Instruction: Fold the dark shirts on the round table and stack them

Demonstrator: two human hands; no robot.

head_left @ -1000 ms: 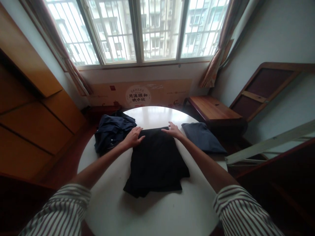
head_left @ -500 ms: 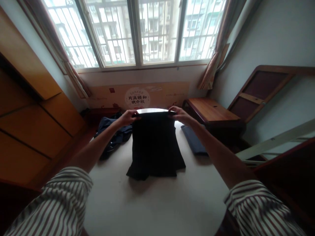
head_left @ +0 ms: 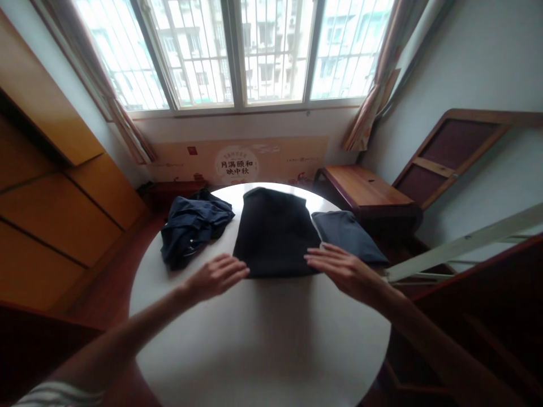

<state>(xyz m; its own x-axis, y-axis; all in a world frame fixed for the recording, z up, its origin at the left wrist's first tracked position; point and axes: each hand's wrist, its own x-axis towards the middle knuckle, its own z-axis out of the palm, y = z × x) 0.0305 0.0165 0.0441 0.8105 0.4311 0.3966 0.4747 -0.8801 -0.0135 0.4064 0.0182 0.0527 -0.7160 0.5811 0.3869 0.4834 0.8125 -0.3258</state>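
Observation:
A folded black garment (head_left: 275,233) lies flat on the round white table (head_left: 263,339), in its far half. My left hand (head_left: 216,276) rests at the garment's near left corner, fingers stretched out and touching its edge. My right hand (head_left: 341,268) lies at the near right corner, fingers spread flat, holding nothing.
A crumpled dark blue garment (head_left: 190,226) sits at the table's far left. A folded grey-blue garment (head_left: 348,234) lies at the far right. A wooden bench (head_left: 365,189) stands beyond, a wooden cabinet (head_left: 63,198) on the left, windows behind.
I lifted the black garment by its far edge, then folded and laid it farther back on the table. Both hands let go and drew back to its near edge.

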